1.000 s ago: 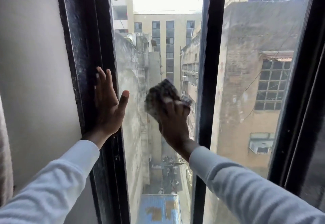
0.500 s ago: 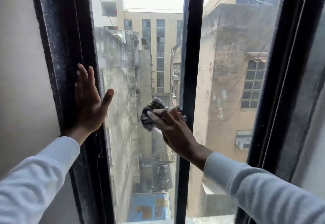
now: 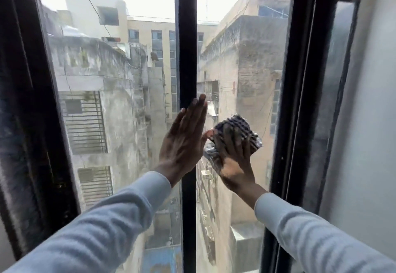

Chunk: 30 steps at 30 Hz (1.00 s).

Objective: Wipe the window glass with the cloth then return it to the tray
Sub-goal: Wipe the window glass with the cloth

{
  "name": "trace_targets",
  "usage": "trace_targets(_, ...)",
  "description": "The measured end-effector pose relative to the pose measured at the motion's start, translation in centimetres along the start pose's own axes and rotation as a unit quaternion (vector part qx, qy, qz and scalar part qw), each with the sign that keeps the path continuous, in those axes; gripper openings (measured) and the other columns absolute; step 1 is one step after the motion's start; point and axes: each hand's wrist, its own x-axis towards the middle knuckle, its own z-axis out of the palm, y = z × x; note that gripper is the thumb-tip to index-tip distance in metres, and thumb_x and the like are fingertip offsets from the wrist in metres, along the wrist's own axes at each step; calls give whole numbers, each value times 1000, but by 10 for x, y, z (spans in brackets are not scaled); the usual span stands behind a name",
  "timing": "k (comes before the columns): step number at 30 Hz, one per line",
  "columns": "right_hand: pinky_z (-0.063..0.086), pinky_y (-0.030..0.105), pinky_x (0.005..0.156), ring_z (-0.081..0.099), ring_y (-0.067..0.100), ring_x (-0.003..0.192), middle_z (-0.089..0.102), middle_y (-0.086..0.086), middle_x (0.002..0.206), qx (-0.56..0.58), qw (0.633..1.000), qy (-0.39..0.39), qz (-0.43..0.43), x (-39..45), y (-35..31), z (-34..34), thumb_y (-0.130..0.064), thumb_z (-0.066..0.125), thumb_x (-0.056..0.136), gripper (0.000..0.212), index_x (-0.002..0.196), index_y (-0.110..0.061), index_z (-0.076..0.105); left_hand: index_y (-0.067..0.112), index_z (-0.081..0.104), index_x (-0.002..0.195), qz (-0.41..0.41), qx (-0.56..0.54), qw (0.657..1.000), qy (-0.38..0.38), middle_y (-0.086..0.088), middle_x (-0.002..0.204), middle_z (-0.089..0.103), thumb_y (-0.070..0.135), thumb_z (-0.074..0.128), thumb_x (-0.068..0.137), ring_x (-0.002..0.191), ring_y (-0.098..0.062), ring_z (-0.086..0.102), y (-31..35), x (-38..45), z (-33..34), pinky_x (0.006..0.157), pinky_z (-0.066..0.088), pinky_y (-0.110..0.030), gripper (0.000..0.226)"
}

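A crumpled checked cloth (image 3: 234, 128) is pressed against the right window pane (image 3: 246, 63) under my right hand (image 3: 233, 157), whose fingers spread over it. My left hand (image 3: 185, 140) lies flat with fingers together against the black centre bar (image 3: 188, 48), just left of the cloth. The left pane (image 3: 111, 80) is streaked and dusty. No tray is in view.
The black outer frame stands at the left (image 3: 25, 101) and at the right (image 3: 300, 101). A pale wall (image 3: 368, 123) runs along the right side. Through the glass I see buildings and a deep alley below.
My right hand carried the cloth from the left pane across the centre bar onto the right pane. My left hand left the left frame and now rests on the centre bar.
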Motion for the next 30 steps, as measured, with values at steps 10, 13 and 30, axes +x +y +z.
trace_targets(10,10,53,134,22,42,163,24,23,176,70,972,109,198,18,32,4,-39,38,109,63,168,-16,31,1,11,173,-6,-5,1000,-25,-19,184,9,39,39,116,172,-31,11,-3,-1,14,140,9,-43,74)
trace_targets(13,5,52,133,19,42,164,18,16,179,87,985,-24,146,-39,8,27,-47,40,109,66,169,-22,27,1,11,173,-4,-24,999,-42,-21,184,7,43,36,116,172,-32,9,-2,-1,10,140,9,-45,75)
trace_targets(30,19,74,126,24,42,163,30,11,177,-72,982,143,-96,65,6,9,-63,33,110,66,167,-30,34,16,-25,167,-4,-99,988,-115,0,174,-39,61,3,111,162,-8,-37,-9,3,5,132,-24,-28,78)
